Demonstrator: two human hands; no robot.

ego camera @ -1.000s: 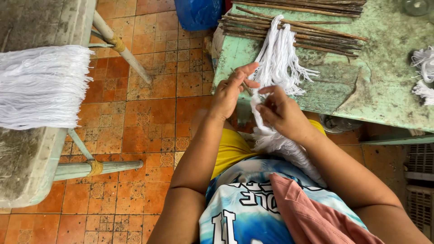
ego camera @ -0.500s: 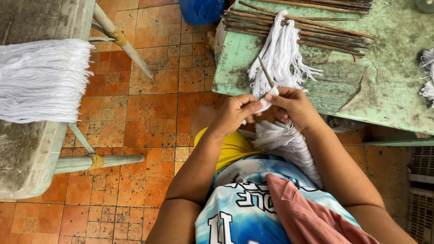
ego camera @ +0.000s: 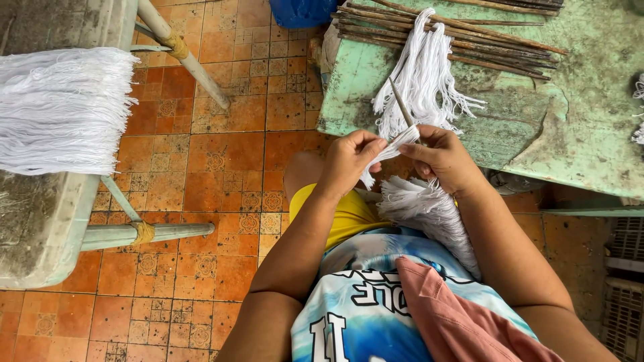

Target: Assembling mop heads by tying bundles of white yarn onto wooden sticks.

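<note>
My left hand (ego camera: 350, 161) and my right hand (ego camera: 439, 157) meet in front of my chest, both pinching a small bunch of white strings (ego camera: 396, 144) stretched between them. A thin brown stick (ego camera: 401, 107) pokes up from between the hands. More white strings (ego camera: 429, 211) hang down from under my right hand over my lap. On the green table (ego camera: 577, 127) beyond the hands lies a larger bundle of white strings (ego camera: 422, 74) across a row of brown sticks (ego camera: 469, 33).
A thick hank of white strings (ego camera: 64, 110) hangs over a grey bench (ego camera: 40, 228) at the left, above an orange tiled floor (ego camera: 201, 174). A blue object (ego camera: 302, 10) sits at the top. A few white strings (ego camera: 637, 110) lie at the table's right edge.
My hands have come together and dropped lower, drawing a small bunch of strings off the table bundle. The left hand, open a second ago, now pinches the strings.
</note>
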